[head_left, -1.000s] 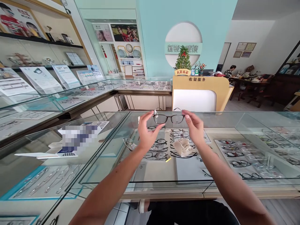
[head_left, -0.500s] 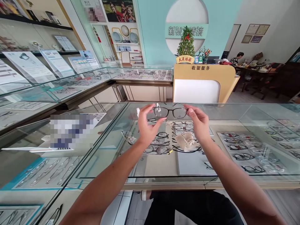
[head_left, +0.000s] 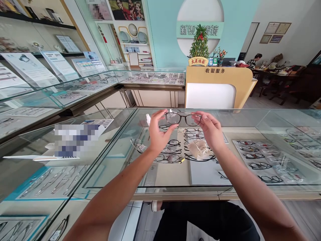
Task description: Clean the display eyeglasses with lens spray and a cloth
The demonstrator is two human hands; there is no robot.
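A pair of eyeglasses [head_left: 183, 116] with dark rims is held up above the glass counter, lenses facing me. My left hand [head_left: 158, 135] pinches its left end between thumb and fingers; a small white tag [head_left: 171, 110] hangs by that side. My right hand [head_left: 213, 132] is closed at the right end, with fingertips showing behind the right lens by the temple arm. Below my hands, a crumpled beige cloth [head_left: 200, 150] lies on the counter beside several dark-framed glasses [head_left: 171, 158] in rows.
More glasses [head_left: 260, 166] sit on a tray to the right. A leaflet [head_left: 77, 140] lies on the left counter. Beyond stand the yellow cash desk [head_left: 248, 83] with a leafy plant [head_left: 199, 45], and a person [head_left: 255, 61] at a far table.
My right fingers have shifted behind the right lens, and that side's temple arm has swung inward behind it. My left hand keeps its hold on the eyeglasses.
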